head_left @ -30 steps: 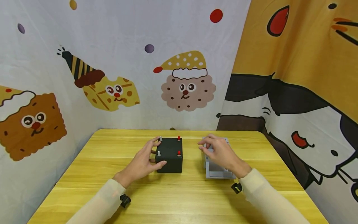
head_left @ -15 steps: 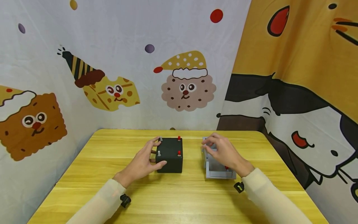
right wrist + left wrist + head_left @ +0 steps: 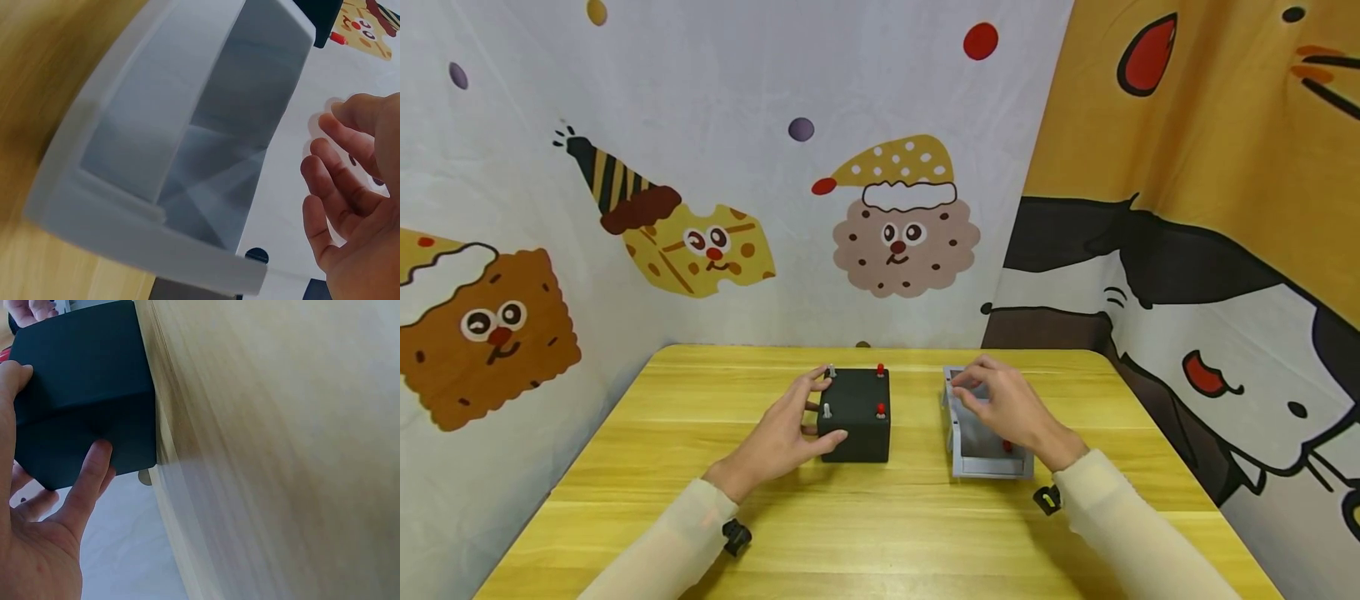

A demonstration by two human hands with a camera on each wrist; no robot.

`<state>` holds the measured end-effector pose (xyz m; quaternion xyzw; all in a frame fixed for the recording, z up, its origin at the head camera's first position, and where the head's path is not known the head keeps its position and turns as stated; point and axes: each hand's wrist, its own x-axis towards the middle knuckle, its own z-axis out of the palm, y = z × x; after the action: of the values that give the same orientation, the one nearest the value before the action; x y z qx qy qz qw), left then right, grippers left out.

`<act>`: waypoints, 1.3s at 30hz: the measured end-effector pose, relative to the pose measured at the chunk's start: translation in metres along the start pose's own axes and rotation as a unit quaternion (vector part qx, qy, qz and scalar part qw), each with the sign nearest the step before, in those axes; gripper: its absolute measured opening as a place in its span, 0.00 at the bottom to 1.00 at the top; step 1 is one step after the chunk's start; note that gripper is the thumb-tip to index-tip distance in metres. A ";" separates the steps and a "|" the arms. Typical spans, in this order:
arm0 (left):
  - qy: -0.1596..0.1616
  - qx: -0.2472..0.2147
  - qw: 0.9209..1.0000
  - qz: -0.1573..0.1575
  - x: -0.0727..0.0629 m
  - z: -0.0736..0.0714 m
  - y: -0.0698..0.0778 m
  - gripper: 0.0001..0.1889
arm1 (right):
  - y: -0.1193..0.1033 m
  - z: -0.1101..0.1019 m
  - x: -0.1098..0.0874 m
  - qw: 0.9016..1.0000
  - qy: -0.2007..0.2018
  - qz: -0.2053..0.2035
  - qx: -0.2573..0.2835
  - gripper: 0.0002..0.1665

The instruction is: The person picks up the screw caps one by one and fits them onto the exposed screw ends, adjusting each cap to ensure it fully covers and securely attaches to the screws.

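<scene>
A black box (image 3: 853, 417) stands on the wooden table, with two silver lever-like pegs (image 3: 827, 411) along the left of its top and two red-tipped ones (image 3: 881, 409) along the right. My left hand (image 3: 778, 437) holds it from the left, thumb on the near face. The left wrist view shows the fingers of that hand (image 3: 47, 550) against the dark box (image 3: 81, 375). My right hand (image 3: 1011, 408) hovers over a grey open tray (image 3: 992, 467), fingers loosely bent. Nothing is visible between the fingers of my right hand (image 3: 356, 181). A small red thing (image 3: 1007, 447) shows inside the tray.
The wooden table (image 3: 850, 533) reaches back to a white printed cloth (image 3: 737, 100). A yellow cloth with a cat print (image 3: 1195, 158) hangs on the right. Bare wood separates the box from the tray.
My right hand has drifted right over the tray, uncovering more of its left rim and the small red thing inside. The left hand and the black box have stayed put.
</scene>
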<state>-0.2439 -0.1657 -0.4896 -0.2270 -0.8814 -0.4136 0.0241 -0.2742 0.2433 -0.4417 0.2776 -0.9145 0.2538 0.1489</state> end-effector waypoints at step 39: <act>0.004 0.000 1.000 0.001 0.000 0.000 0.000 0.59 | 0.035 -0.009 0.002 0.974 -0.061 0.147 -0.159 0.03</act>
<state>-0.2436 -0.1657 -0.4903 -0.2265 -0.8809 -0.4147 0.0277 -0.2954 0.2723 -0.4467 0.1276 -0.9813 0.1071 0.0962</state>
